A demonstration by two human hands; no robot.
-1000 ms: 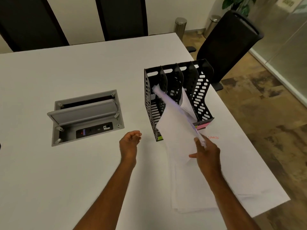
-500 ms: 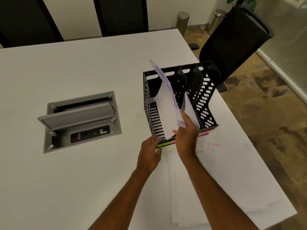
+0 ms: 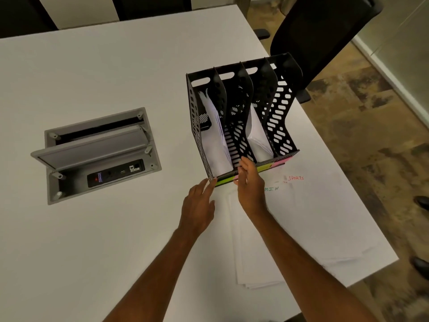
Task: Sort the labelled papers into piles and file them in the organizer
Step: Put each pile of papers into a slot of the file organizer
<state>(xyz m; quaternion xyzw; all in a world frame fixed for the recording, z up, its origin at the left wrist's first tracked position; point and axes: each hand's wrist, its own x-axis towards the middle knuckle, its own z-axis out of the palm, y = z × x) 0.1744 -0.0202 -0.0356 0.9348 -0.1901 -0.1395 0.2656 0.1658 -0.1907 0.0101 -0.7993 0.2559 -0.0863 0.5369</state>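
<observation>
the left hand (image 3: 198, 206) lies flat, fingers spread and empty, bracing the organizer (image 3: 242, 117) corner, while the right hand (image 3: 249, 180), fingers loosely curled and empty, rests at its front lip, likely steadying it.

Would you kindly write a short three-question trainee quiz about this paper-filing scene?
1. True or false: every slot of the black file organizer holds papers.
2. Which word is written in red on the papers on the table? A) SPORTS B) MUSIC C) TRAVEL
3. Fill in: the left hand touches the organizer's front ____ corner.

Key: 1 false; 2 A; 3 left.
</observation>
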